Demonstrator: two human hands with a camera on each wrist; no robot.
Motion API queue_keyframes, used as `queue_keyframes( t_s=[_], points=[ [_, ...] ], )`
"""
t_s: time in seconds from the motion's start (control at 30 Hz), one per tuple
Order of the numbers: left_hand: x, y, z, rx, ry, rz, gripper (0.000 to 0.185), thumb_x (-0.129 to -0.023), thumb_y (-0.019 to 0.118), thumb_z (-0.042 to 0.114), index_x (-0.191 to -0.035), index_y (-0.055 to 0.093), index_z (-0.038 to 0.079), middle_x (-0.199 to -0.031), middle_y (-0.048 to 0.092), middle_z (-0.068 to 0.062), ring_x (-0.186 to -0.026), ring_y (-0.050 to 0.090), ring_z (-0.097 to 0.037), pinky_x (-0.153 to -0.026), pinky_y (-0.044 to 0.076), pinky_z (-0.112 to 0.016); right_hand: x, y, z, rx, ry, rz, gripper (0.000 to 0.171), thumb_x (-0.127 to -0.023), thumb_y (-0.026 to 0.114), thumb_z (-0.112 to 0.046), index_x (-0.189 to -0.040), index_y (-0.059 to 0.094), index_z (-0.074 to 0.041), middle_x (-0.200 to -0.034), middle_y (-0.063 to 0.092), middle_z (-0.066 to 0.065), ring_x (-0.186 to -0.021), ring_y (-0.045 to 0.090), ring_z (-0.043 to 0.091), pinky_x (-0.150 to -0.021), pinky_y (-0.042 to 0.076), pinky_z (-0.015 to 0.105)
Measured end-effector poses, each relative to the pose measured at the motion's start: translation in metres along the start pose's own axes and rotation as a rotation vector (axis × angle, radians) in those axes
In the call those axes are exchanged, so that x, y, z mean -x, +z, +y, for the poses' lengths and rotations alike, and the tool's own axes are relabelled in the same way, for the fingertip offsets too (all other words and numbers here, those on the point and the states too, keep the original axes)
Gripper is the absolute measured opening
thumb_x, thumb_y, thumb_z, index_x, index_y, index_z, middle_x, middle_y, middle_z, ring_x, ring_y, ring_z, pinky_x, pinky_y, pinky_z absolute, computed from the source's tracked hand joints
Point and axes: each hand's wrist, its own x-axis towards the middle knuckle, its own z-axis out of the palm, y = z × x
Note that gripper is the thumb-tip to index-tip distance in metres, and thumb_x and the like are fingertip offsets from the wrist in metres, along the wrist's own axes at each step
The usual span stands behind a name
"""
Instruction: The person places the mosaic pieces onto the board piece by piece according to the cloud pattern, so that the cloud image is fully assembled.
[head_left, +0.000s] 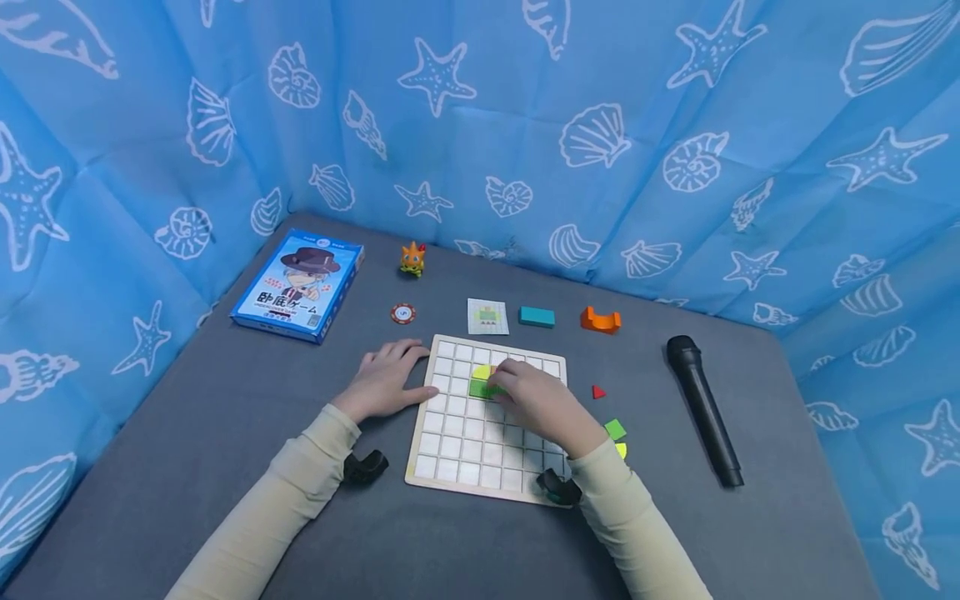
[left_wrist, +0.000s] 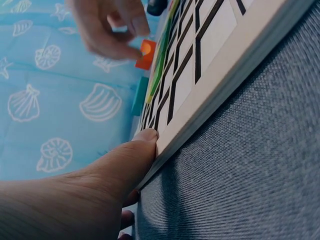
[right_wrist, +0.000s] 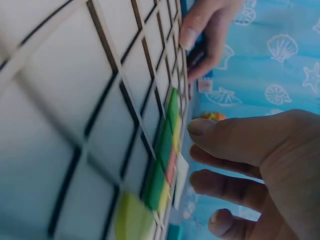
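1. Step, as judged: setting coloured pieces on the board (head_left: 450,449). Green row (head_left: 478,388) lies in its grid cells, far of middle, with a yellow piece (head_left: 481,372) and a red piece (right_wrist: 171,165) along its far side.
2. Right hand (head_left: 536,404): over the row, thumb and fingers loosely apart; nothing seen held. Lime piece (right_wrist: 131,217) at the row's right end.
3. Left hand (head_left: 382,382): fingers spread beside the board's left rim, thumb resting on it, perhaps steadying it.
4. Next move probably calls for checking the card (head_left: 487,317), then fetching from right of board: red triangle (head_left: 597,392), green square (head_left: 615,429).
5. Obstruction: right hand and sleeve (head_left: 622,508) mask some cells.
6. Tabletop (head_left: 375,550) also: box (head_left: 296,287) far left; teal block (head_left: 537,317) far; microphone (head_left: 705,412) right, well apart.
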Motion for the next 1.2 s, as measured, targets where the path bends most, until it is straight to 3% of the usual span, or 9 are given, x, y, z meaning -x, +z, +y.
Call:
queue_keyframes(
  t_s=[0.13,0.43,0.57,0.7,0.93,1.2],
  points=[
    [0.001,-0.001,0.002,-0.003,0.0,0.0,0.066,-0.089,0.061,0.052,-0.141,0.045,0.015,-0.151,0.035,-0.011,-0.135,0.034,-0.035,-0.1,0.032,-0.056,0.022,-0.011,0.009,0.019,0.043,0.0,0.023,-0.082,0.076,-0.011,-0.104,0.071,-0.013,-0.098,0.065,0.001,-0.085,0.062,0.013,-0.074,0.054,0.029],
    [0.002,-0.001,0.0,0.002,0.013,0.003,0.067,-0.089,0.06,0.052,-0.142,0.044,0.014,-0.151,0.034,-0.012,-0.135,0.034,-0.036,-0.099,0.032,-0.057,0.08,-0.027,0.037,0.054,0.262,-0.056,0.025,-0.084,0.073,-0.009,-0.109,0.069,-0.009,-0.097,0.063,0.002,-0.078,0.056,0.012,-0.07,0.053,0.032],
    [0.002,-0.002,0.0,0.009,0.014,0.006,0.067,-0.09,0.06,0.052,-0.142,0.044,0.014,-0.151,0.034,-0.012,-0.135,0.033,-0.036,-0.1,0.031,-0.058,0.1,-0.03,0.045,0.036,0.384,-0.073,0.028,-0.086,0.072,-0.015,-0.112,0.067,-0.007,-0.1,0.065,0.005,-0.08,0.06,0.016,-0.071,0.054,0.036],
    [0.001,-0.002,0.002,0.004,0.014,-0.002,0.068,-0.09,0.06,0.053,-0.143,0.044,0.014,-0.151,0.034,-0.012,-0.135,0.033,-0.036,-0.1,0.031,-0.058,0.115,-0.03,0.047,-0.009,0.536,-0.145,0.04,-0.088,0.069,-0.023,-0.122,0.06,-0.003,-0.103,0.065,0.01,-0.082,0.061,0.019,-0.07,0.053,0.041],
    [0.0,-0.002,0.002,-0.002,0.001,-0.009,0.068,-0.09,0.059,0.054,-0.143,0.043,0.015,-0.152,0.033,-0.011,-0.136,0.032,-0.035,-0.1,0.031,-0.056,0.128,-0.028,0.048,-0.085,0.693,-0.26,0.054,-0.089,0.069,-0.028,-0.129,0.049,0.003,-0.086,0.061,0.006,-0.065,0.049,0.015,-0.055,0.043,0.031],
    [-0.001,0.0,-0.001,-0.003,-0.007,-0.021,0.069,-0.09,0.058,0.056,-0.144,0.043,0.016,-0.152,0.032,-0.01,-0.137,0.032,-0.034,-0.101,0.031,-0.056,0.132,-0.024,0.051,-0.127,0.717,-0.294,0.052,-0.089,0.068,-0.025,-0.127,0.049,0.005,-0.083,0.057,0.005,-0.066,0.047,0.017,-0.056,0.04,0.032]
  ],
)
